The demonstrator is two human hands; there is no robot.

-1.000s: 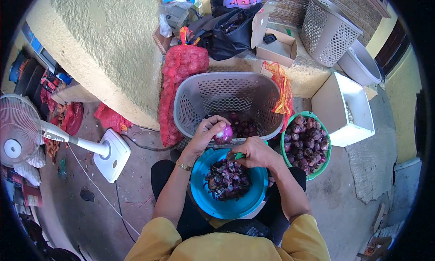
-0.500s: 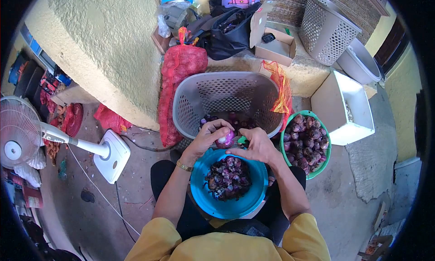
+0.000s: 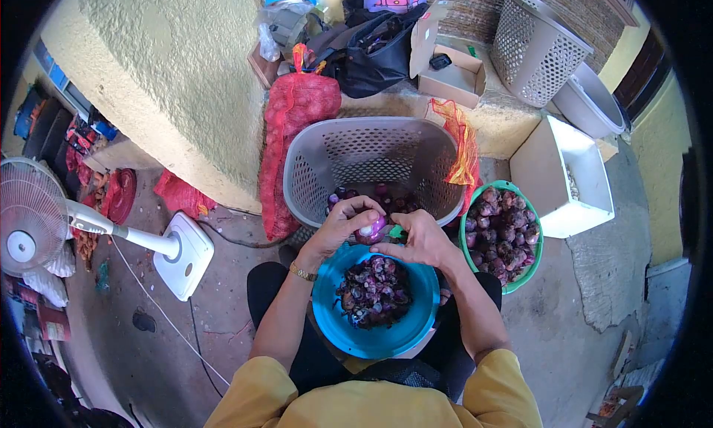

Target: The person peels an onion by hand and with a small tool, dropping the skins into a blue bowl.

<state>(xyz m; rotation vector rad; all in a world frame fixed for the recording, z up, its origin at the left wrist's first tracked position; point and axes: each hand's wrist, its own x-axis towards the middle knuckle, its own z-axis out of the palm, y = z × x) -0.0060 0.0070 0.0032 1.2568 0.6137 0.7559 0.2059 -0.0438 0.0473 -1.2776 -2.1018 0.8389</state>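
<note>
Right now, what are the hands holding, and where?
The left hand grips a purple onion around its sides; the right hand holds a green tool, but the grip is hidden.

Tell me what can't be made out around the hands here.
Head view only:
Green tool: mostly hidden under the right hand; its kind and the grip are unclear.
Onion: half covered by the left hand.
Basket contents: hidden behind both hands and its front wall.
Box contents: too small.

The bare concrete floor [image 3: 186, 331] carried a grey basket [image 3: 297, 168] at twelve o'clock, with a red mesh sack [image 3: 297, 131] leaning at eleven. A green bowl [image 3: 536, 261] of onions sat at three o'clock, a white box [image 3: 564, 175] at two and a fan base [image 3: 186, 253] at nine.
</note>
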